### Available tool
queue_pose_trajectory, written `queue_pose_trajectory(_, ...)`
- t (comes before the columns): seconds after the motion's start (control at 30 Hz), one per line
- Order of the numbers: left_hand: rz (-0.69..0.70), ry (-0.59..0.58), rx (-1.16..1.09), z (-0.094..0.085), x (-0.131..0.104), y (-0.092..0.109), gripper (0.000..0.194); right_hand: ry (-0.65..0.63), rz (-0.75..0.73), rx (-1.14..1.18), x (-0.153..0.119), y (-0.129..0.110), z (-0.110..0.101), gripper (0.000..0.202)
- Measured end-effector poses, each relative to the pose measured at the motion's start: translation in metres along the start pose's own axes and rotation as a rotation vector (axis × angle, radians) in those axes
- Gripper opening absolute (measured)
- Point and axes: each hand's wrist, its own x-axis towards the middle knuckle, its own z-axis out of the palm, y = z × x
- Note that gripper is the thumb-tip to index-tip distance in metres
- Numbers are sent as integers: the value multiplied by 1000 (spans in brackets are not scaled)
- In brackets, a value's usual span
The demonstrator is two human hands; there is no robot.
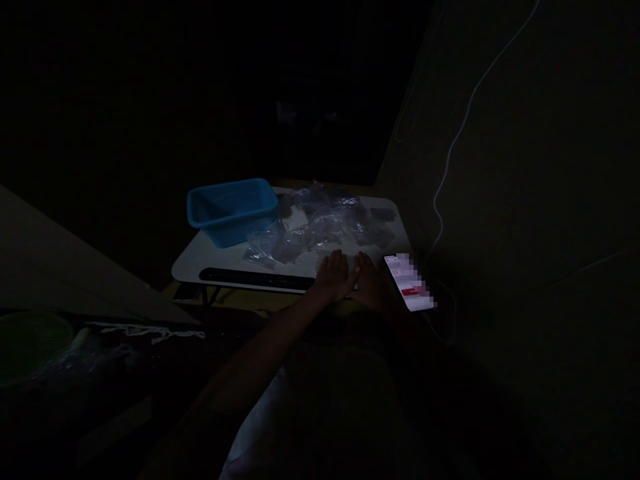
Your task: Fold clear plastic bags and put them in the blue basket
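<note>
My left hand (332,275) lies flat near the front edge of a small white table (195,257), its fingers stretched forward and its thumb reaching toward my other hand. Close beside it, my right hand (367,281) is also laid flat with fingers extended, in deeper shadow. Just beyond my fingertips, several clear plastic bags (327,227) are spread over the tabletop. Among them sits a pale, whitish item (294,218) whose kind I cannot make out. Whether a thin sheet of plastic lies under my palms is too dark to tell.
A blue plastic basin (233,212) stands at the table's back left. Right of the table is a lit phone (409,283), with a white cable (463,127) hanging down the wall behind it. A green basket-like object (35,347) is at lower left. The room is very dark.
</note>
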Motion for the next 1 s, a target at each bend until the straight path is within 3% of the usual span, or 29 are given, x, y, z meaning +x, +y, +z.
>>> queue_pose_trajectory(0.5,-42,145,151,-4,-14,-40,53,-28,12,-47,0,-3,-2,89)
queue_pose_trajectory(0.73,-67,202,176,1,-15,-42,55,-27,15,-63,-2,-3,-3,87)
queue_pose_trajectory(1.0,-71,191,166,0,-17,-40,55,9,14,-59,-1,0,2,86)
